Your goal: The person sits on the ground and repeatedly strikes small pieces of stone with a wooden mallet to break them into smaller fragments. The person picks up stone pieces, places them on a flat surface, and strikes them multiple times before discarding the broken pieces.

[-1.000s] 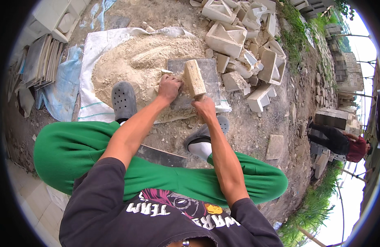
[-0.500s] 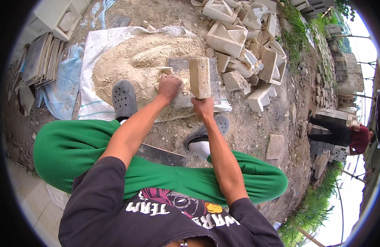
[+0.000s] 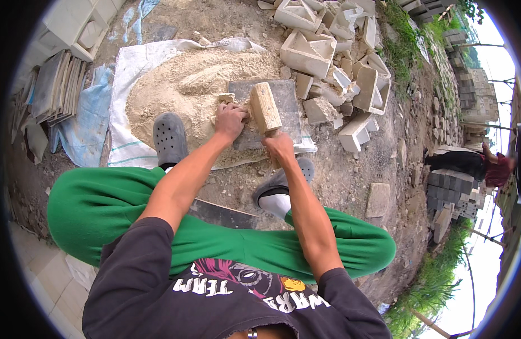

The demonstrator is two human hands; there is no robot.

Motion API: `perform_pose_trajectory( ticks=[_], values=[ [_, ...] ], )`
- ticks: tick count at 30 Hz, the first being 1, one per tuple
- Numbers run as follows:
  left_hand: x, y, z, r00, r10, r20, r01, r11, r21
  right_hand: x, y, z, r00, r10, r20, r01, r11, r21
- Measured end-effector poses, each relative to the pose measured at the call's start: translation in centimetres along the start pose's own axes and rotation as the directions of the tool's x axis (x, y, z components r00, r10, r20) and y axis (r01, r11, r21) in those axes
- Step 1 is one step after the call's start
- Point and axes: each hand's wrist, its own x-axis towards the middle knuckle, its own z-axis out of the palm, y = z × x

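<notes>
My right hand [image 3: 279,146] is wrapped round the handle of a wooden mallet [image 3: 266,107]. The mallet's thick, pale block head is low over a dark flat slab [image 3: 287,104], tilted to the left. At the slab's left edge my left hand [image 3: 231,121] rests with its fingers curled down among pale crumbs; whatever they grip is hidden. A small pale chunk [image 3: 226,98] lies just past those fingers. Crushed pale powder [image 3: 170,85] is heaped on a white woven sack [image 3: 120,113] beneath and around the slab.
Broken pale blocks [image 3: 308,53] are piled at the far right. Flat boards [image 3: 57,85] lean at the left beside a blue sheet [image 3: 91,127]. My clogs [image 3: 170,138] flank the work; a dark strip [image 3: 224,213] lies between my legs. Another person [image 3: 463,164] is off to the right.
The mallet head has tipped from raised and upright down toward the slab, leaning left. My left hand has shifted slightly at the slab's edge. The person at the right has changed posture.
</notes>
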Motion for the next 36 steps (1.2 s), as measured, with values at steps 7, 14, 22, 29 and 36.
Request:
perform_pose_trajectory(
  ticks=[7,14,22,29,36],
  values=[
    [0.7,0.9,-0.1,0.996,-0.065,0.055,0.071,0.991,-0.112,0.7,2.1,1.2,0.972,-0.197,-0.131,0.21,0.972,0.101],
    [-0.1,0.8,-0.1,0.999,-0.048,-0.003,0.048,0.999,-0.026,-0.8,-0.2,0.1,0.986,-0.135,-0.097,0.14,0.989,0.055],
    [-0.3,0.2,0.0,0.999,-0.036,-0.014,0.036,0.998,-0.044,-0.3,0.3,-0.7,0.997,-0.076,-0.023,0.075,0.997,-0.018],
    [0.3,0.7,-0.5,0.999,-0.043,0.004,0.043,0.998,-0.036,1.0,3.6,1.4,0.983,-0.153,-0.103,0.143,0.985,-0.097],
    [2.9,2.4,-1.4,0.986,-0.071,0.151,0.066,0.997,0.037,-2.2,2.9,-1.6,0.996,0.036,-0.08,-0.016,0.971,0.24]
  ],
)
